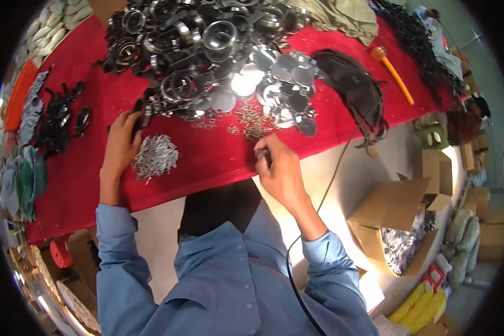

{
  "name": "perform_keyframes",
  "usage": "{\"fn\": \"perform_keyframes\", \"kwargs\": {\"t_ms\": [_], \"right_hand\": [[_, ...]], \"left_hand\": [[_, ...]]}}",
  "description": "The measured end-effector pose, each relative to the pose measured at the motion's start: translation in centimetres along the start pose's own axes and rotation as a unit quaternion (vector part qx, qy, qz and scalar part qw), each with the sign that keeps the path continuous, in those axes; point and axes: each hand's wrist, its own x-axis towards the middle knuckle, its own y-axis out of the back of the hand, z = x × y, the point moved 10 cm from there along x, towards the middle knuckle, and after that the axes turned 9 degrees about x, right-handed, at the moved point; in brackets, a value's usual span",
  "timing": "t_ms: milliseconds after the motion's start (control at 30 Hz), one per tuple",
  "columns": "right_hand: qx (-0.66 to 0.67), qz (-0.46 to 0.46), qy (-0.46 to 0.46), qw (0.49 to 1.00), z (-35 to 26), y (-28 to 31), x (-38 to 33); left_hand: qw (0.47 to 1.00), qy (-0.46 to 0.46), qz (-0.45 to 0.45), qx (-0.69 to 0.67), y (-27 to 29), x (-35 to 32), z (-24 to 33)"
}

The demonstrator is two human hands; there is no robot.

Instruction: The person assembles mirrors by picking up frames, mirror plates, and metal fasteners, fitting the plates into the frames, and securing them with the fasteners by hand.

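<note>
My left hand (120, 143) is at the left edge of a big heap, its thumb and fingers closed about a dark ring-shaped part (138, 112). Beside that hand lies a small pile of silver pins (155, 157). My right hand (280, 171) is curled at the table's near edge around a small dark object, mostly hidden by the fingers. Just beyond it are loose small brass-coloured clips (251, 119). Round silver discs (298, 73) lie behind the clips. The heap of black and silver metal rings (218, 40) rises at the back.
A red cloth (207, 159) covers the table. On the right lie a black bag (347, 75) and an orange-handled hammer (397, 78). Black parts (59, 115) are bunched at the left. A black cable (327, 187) hangs beside my right arm. Cardboard boxes (386, 207) stand on the floor.
</note>
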Motion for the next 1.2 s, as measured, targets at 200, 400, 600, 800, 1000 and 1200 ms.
{"fn": "perform_keyframes", "kwargs": {"t_ms": [200,400,600,800,1000,1200], "right_hand": [[-0.220,0.177,-0.023,0.959,4.9,9.7,1.8],[-0.237,0.171,-0.042,0.955,6.6,11.0,2.5],[-0.290,0.121,-0.019,0.949,5.3,8.2,4.8],[-0.251,0.113,0.012,0.961,6.0,7.6,5.2],[-0.277,0.101,0.069,0.953,2.8,5.8,5.0],[-0.352,0.076,0.177,0.916,1.2,4.2,4.9]], "left_hand": [[0.992,0.053,0.112,-0.014,2.6,-1.6,-2.8],[0.846,0.257,0.189,-0.427,3.8,-6.0,-1.2],[0.652,0.241,0.073,-0.715,-2.2,-8.0,9.7],[0.551,0.251,-0.033,-0.795,-6.2,-7.3,16.0],[0.520,0.236,-0.058,-0.819,-6.7,-6.4,16.5],[0.482,0.271,-0.071,-0.830,-7.9,-6.4,16.2]]}}
